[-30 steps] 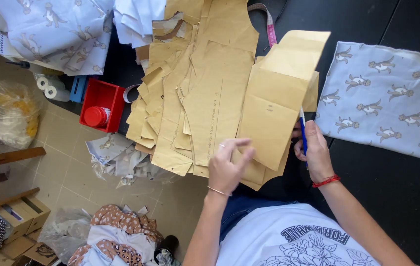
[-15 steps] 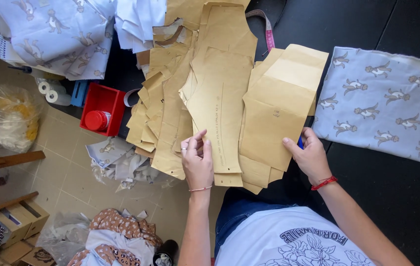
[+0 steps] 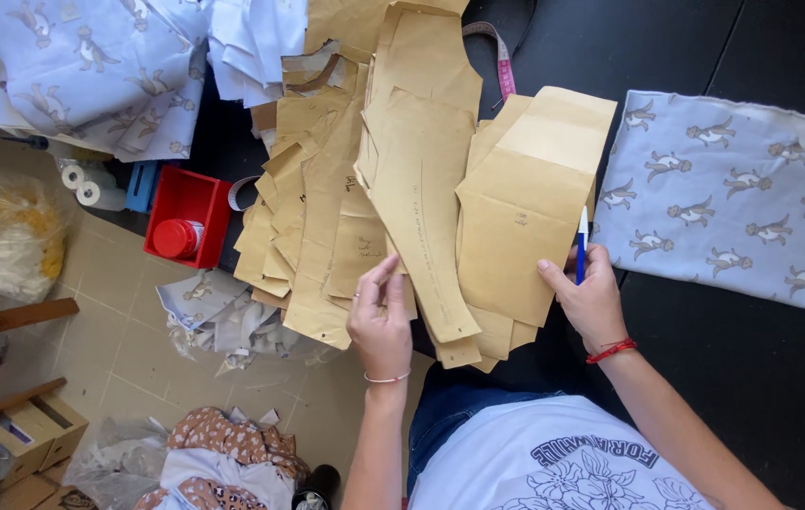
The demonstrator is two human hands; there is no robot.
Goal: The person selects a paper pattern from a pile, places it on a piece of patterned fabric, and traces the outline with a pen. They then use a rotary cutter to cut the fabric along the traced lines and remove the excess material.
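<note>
Moved: half a second ago my left hand (image 3: 381, 321) lay flat on the brown paper with the fingers spread toward the left pieces; now the fingers are drawn together and pinch the lower edge of the long curved pattern piece (image 3: 421, 203). My right hand has hardly shifted.
Left hand: grasping the long curved pattern piece near its lower end, thumb and fingers closed on the paper edge; a thin bracelet sits on the wrist.
Right hand (image 3: 591, 300): closed around a blue pen (image 3: 582, 247) that stands upright from my fist, with the thumb pressed on the edge of the folded brown sheet (image 3: 527, 203).
Pattern stack (image 3: 327, 208): many brown paper pieces fanned out over the near edge of the black table (image 3: 752, 378), overlapping one another; the curved piece lies on top in the middle, the folded sheet just right of it.
Printed fabric (image 3: 733, 198): pale blue cloth with small animal figures, flat on the table just right of the folded sheet.
Measuring tape (image 3: 501, 66): pink, lying above the stack.
Red box (image 3: 185, 212): left of the papers, holding a red-lidded jar (image 3: 174, 238).
</note>
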